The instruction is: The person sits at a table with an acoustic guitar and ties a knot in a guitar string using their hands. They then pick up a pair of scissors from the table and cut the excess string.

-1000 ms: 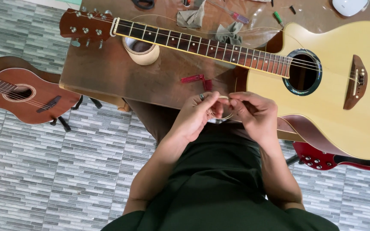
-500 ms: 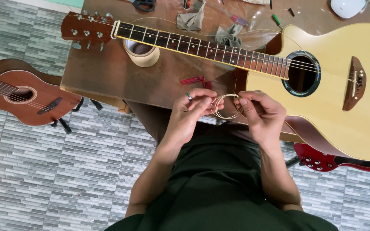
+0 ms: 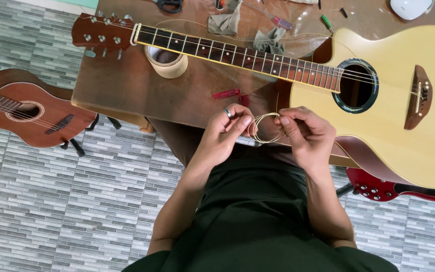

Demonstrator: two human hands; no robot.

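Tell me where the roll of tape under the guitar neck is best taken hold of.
Judging by its pose, take the roll of tape by its near outer wall, coming from the person's side of the table. It lies flat with its hole facing up, but the guitar neck crosses over its far rim, so a grip from above or behind looks blocked.

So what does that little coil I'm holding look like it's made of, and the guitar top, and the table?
The coil, held between left hand and right hand, looks like thin metal wire: pale, fine, springy loops, probably a guitar string. The guitar top seems light wood with a smooth satin finish. The table looks like brown wood or veneer, glossy, with reflections.
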